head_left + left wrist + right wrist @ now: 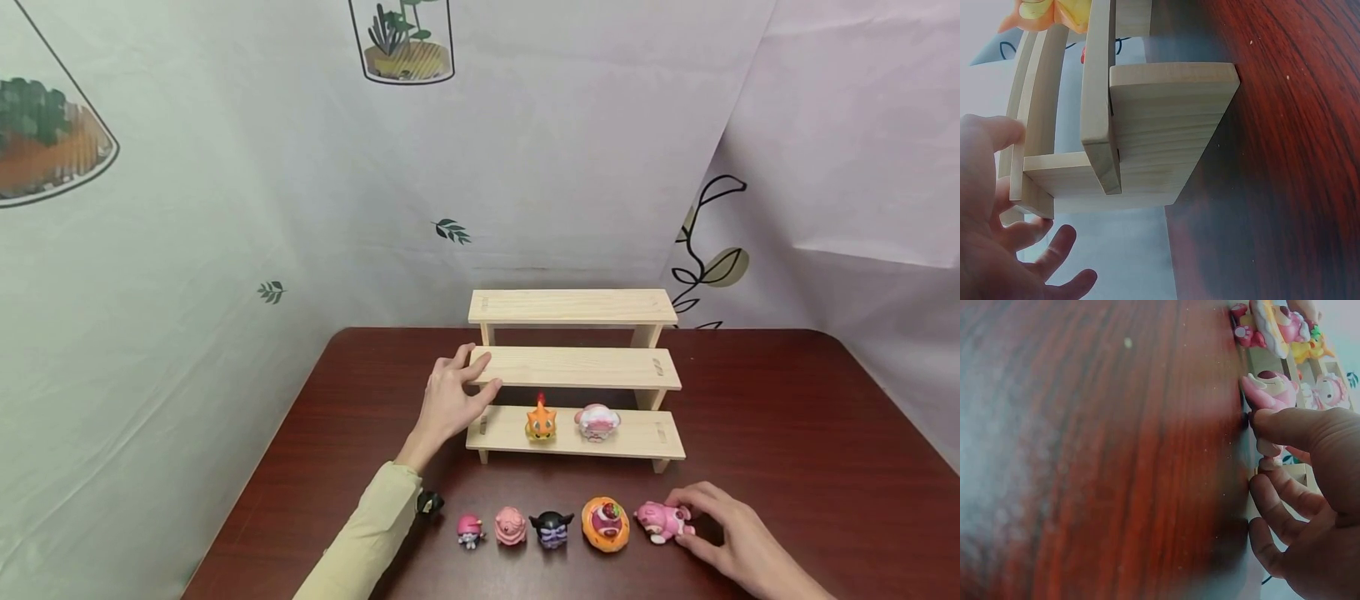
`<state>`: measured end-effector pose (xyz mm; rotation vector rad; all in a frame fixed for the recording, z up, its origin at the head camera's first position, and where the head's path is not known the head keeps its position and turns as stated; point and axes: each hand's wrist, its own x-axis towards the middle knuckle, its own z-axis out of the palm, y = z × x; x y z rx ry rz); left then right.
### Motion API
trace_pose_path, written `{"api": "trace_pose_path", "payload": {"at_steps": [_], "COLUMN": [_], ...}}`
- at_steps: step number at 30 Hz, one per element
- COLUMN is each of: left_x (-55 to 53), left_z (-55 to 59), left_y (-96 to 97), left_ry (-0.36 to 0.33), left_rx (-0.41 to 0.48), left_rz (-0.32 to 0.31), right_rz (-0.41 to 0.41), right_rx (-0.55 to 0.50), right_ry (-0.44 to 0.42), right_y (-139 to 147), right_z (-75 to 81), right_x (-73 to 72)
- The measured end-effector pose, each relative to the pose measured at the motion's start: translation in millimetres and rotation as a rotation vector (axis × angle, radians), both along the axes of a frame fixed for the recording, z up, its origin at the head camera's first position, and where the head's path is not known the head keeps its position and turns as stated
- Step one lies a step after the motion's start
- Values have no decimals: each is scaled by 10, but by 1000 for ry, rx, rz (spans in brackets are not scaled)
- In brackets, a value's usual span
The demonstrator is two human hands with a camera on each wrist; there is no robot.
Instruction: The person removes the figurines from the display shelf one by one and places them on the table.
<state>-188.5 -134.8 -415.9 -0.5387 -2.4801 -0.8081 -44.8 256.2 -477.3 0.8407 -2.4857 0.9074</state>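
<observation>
A three-tier wooden display shelf point(573, 367) stands at the back of the table. My left hand point(453, 396) holds the left end of its middle tier, thumb at the front edge; the left wrist view shows the other fingers point(1029, 234) around the board's end. At the front right, my right hand point(723, 525) pinches a pink bear figurine point(660, 522) between thumb and fingers. The figurine lies low at the tabletop, partly covered by the thumb in the right wrist view. An orange figurine point(541, 423) and a white-and-pink figurine point(597, 422) stand on the lowest tier.
A row of figurines lines the table's front: a round orange one point(606, 525), a black-and-purple one point(552, 530), a pink one point(511, 527), a pink-capped one point(470, 532). A black one point(429, 503) sits partly behind my left sleeve. Printed fabric point(570, 167) hangs behind.
</observation>
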Motion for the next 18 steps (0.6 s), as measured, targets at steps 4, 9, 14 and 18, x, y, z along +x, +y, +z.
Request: {"api": "trace_pose_path", "payload": {"at_steps": [4,9,14,18], "left_x": [2,3,6,2], "left_z": [0,-3,-1,-2], "left_y": [0,0,1,1], "left_ry": [0,0,-7,-7], "left_rx": [8,7,6,5], "left_rz": [-3,-2,0,1], "right_rz": [-4,-13,-14,-10], "right_rx": [8,53,98,97], "right_ry": [-1,-20,-42,-20], "right_y": [8,41,65,54], "right_z": [-6,-29,-35,-29], "right_x": [-7,-19,-36,-35]}}
